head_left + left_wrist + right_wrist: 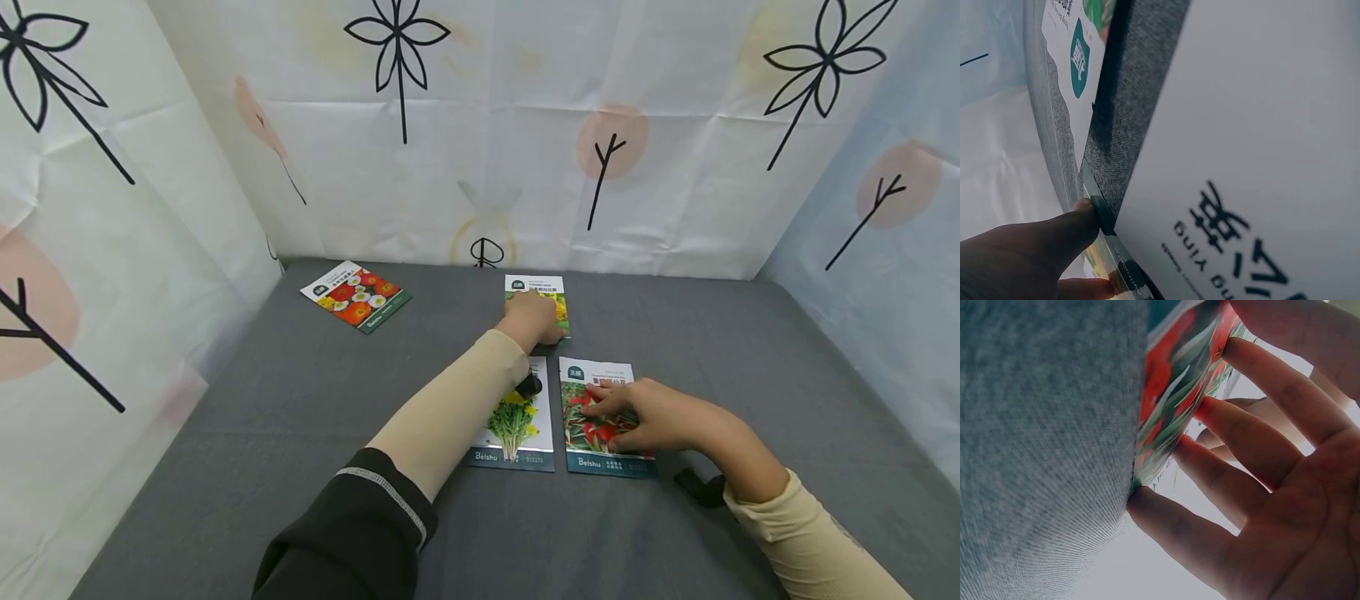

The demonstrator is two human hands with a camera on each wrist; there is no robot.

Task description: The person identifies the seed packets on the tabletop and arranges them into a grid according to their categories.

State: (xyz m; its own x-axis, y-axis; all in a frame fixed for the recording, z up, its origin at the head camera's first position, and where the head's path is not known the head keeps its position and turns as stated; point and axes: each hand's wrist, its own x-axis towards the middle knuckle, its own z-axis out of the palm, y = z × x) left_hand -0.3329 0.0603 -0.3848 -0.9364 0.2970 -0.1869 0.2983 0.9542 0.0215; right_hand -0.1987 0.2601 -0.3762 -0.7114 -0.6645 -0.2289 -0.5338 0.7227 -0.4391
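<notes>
At the back middle, my left hand [531,318] reaches over a seed packet with yellow flowers [561,312] and touches it. In the left wrist view its thumb [1082,215] meets the packet's lower edge; some fingers are hidden. Beneath my left wrist lies a packet with a leafy green plant [512,429], its upper left part covered. Beside it on the right is a packet with red flowers [581,421]. My right hand [660,412] rests on that one, its fingers [1244,434] spread and fingertips touching the printed face.
A packet with red, orange and white flowers [356,296] lies tilted at the back left of the grey cloth-covered table [247,467]. Patterned white fabric [480,125] stands along the back and sides. A dark strap [699,487] hangs by my right wrist.
</notes>
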